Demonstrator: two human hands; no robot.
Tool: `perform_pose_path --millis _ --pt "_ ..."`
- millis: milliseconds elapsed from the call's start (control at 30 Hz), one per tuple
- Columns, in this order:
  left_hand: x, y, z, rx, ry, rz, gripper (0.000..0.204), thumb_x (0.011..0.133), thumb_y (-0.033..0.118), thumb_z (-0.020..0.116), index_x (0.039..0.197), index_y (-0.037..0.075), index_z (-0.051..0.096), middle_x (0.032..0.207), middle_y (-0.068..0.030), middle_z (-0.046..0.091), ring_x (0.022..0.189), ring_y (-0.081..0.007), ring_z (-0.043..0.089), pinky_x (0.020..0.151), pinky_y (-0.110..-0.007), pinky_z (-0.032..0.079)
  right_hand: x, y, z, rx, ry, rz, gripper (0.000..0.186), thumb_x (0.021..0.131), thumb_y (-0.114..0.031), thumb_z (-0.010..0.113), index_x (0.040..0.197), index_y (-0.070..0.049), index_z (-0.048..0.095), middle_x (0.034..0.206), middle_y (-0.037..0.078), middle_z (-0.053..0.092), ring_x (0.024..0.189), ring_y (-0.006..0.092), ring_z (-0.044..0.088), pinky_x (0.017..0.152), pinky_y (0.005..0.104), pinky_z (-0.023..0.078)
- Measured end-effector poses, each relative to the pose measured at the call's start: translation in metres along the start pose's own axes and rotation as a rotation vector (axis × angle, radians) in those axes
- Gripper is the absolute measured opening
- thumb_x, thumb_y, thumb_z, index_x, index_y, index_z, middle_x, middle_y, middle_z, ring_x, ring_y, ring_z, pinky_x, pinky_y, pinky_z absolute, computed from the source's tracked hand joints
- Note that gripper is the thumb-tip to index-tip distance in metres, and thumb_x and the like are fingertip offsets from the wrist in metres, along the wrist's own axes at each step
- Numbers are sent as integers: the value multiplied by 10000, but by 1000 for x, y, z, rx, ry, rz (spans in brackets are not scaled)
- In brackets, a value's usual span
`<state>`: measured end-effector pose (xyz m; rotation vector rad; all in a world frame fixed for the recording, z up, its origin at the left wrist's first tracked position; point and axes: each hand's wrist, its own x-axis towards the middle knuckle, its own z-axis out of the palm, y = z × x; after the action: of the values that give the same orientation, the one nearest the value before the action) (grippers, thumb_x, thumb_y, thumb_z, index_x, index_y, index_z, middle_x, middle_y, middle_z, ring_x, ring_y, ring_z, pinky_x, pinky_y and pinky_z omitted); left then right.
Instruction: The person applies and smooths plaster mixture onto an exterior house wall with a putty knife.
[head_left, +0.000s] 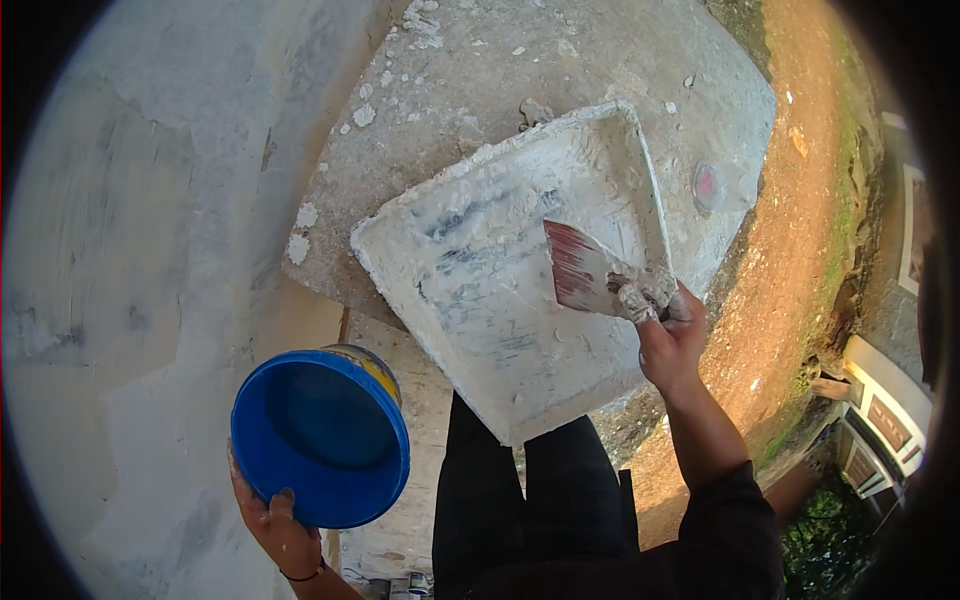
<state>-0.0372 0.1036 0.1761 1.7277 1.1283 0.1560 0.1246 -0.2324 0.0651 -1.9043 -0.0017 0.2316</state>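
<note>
My left hand [275, 522] grips the lower rim of a blue bucket [245, 455], its thumb over the edge. The bucket tilts so its open mouth faces me, and what looks like liquid shows inside. In my right hand [672, 340] is a putty knife [580, 270], its handle caked with white plaster and its wide blade smeared dark red and white. The blade hangs over a rectangular tray [372, 238] coated in plaster, with thin dark streaks across its bottom. My right fingers are wrapped round the plaster-covered handle near the tray's right wall.
The tray rests on a plaster-spattered grey board [400, 140]. A round clear lid [709, 187] lies on the board's right side. A pale plastered wall [130, 300] rises at left. Reddish ground [790, 250] stretches along the right. Small cans [412, 583] stand at the bottom.
</note>
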Motion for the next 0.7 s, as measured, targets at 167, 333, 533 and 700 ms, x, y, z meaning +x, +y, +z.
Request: perform_pose_path --millis 167,333,533,700 --pt "3 -83 -8 -188 73 -125 733 630 22 419 1353 -23 312 1239 -206 482 996 -278 587 736 -335 552 -20 -7 3 -124 -256 147 249 693 27 601 941 19 624 846 116 643 750 218 635 687 290 494" --pt "18 -154 24 -153 -8 -376 737 631 35 431 1358 11 318 1299 -193 439 1179 -314 460 969 -390 424 -24 -8 39 -445 -615 -68 233 635 10 640 862 -27 599 759 115 584 692 310 601 621 347 502" --pt "49 -307 50 -179 -35 -434 650 718 -52 371 1351 93 337 1098 -84 562 556 -94 505 343 -191 322 53 -21 71 -700 -759 -525 190 637 -59 659 799 -52 559 681 79 541 655 286 585 570 378 481" --pt "68 -381 87 -309 27 -440 660 709 -54 386 1348 105 346 1098 -69 560 551 -90 483 367 -190 313 107 -53 71 -907 -650 -627 291 604 -50 690 875 -18 590 771 140 597 742 349 597 636 390 493"
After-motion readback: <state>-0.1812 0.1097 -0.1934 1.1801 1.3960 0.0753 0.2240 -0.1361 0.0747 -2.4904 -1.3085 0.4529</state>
